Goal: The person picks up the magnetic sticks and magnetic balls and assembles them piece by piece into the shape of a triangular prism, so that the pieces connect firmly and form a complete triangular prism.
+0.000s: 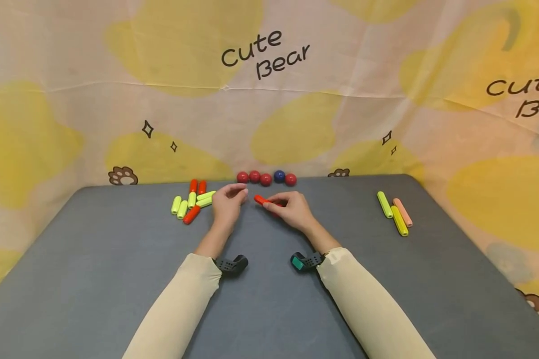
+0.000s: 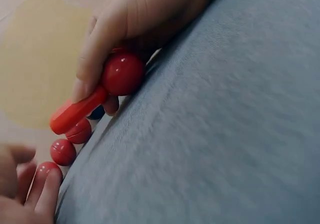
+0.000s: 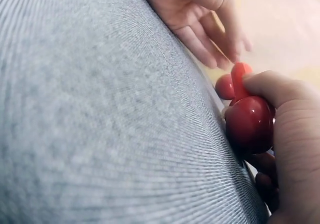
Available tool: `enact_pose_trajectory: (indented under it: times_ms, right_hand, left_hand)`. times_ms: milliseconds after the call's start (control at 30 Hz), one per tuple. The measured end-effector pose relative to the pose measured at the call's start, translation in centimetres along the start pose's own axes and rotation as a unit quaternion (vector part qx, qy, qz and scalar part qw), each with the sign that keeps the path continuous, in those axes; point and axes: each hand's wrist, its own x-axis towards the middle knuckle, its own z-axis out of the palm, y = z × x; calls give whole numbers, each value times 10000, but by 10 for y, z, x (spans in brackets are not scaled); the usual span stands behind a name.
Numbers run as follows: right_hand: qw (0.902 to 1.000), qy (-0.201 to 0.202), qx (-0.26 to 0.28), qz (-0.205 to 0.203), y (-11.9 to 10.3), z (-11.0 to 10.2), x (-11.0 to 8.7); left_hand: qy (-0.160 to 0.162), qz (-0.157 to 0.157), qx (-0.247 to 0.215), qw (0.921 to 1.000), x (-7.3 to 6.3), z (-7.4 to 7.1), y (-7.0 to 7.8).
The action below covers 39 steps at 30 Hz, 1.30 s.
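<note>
Orange-red stick (image 1: 260, 200) juts from pinching right hand (image 1: 293, 209).

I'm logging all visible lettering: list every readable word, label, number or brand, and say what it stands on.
"Cute Bear": on the cloth backdrop, upper centre.
"Cute Be": same cloth, far right, cut off by the picture's edge.
No lettering can be made out on the sticks, balls or wristbands.
</note>
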Motion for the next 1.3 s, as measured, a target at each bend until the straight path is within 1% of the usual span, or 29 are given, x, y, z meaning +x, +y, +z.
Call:
enact_pose_trajectory:
  times_ms: [33, 67, 100, 167, 267, 367, 467, 533, 600, 667, 733, 767, 833, 900, 1000, 1067, 1100, 1133, 1200, 1300]
  right_hand:
    - [10000, 20, 69, 22, -1, 1, 0]
    - [9999, 47, 143, 28, -1, 2, 1]
    - [9998, 70, 203, 19, -2, 3, 1]
    - [9996, 83, 282, 11, -2, 4, 0]
    - [9996, -31, 293, 54, -1, 7, -5]
    - [9993, -67, 349, 146, 1, 8, -10]
    - [9992, 21, 373, 137, 0, 8, -10]
    - [9994, 27, 336, 109, -1, 6, -9]
    - [9994, -22, 316, 108, -2, 5, -8]
    - [9995, -28, 296, 145, -3, 2, -7]
    - [9995, 50, 270, 170, -2, -2, -5]
    - [9994, 113, 258, 178, -2, -4, -4]
    - [9994, 217, 201, 153, -1, -6, -3]
    - [9995, 230, 182, 123, 0, -6, -1]
    - [9997, 112, 171, 102, 0, -3, 1]
    - [9997, 41, 210, 121, -1, -1, 2]
    - [9997, 21, 222, 118, -1, 0, 2]
    - [9997, 18, 236, 115, -1, 1, 2]
    - [9996, 21, 251, 111, 0, 2, 2]
    - [9997, 32, 236, 103, 1, 0, 2]
  left_hand:
    - [277, -27, -59, 9996, 3, 1, 0]
    - [490, -8, -89, 9988, 6, 2, 0]
    - [653, 63, -10, 9978, 9, 3, -1]
    - [787, 311, 354, 9958, 16, 4, -4]
    - [671, 587, 977, 9912, 22, 6, -13]
    - [511, 703, 1383, 9866, 27, 7, -19]
    - [507, 740, 1484, 9848, 33, 8, -19]
    - [589, 694, 1550, 9837, 37, 9, -17]
    - [589, 622, 1554, 9841, 41, 10, -15]
    - [495, 569, 1509, 9857, 43, 12, -13]
    - [337, 579, 1440, 9873, 47, 15, -11]
    - [257, 606, 1445, 9873, 49, 17, -10]
    - [150, 642, 1628, 9844, 52, 20, -8]
    - [96, 655, 2010, 9774, 54, 21, -7]
    - [40, 597, 2704, 9609, 56, 20, -8]
    - [-42, 596, 2989, 9524, 57, 18, -10]
    - [-82, 607, 3053, 9503, 57, 18, -12]
    - [-116, 609, 3067, 9498, 57, 18, -13]
    - [-160, 664, 2984, 9520, 57, 17, -15]
    - [-174, 756, 2589, 9628, 54, 17, -16]
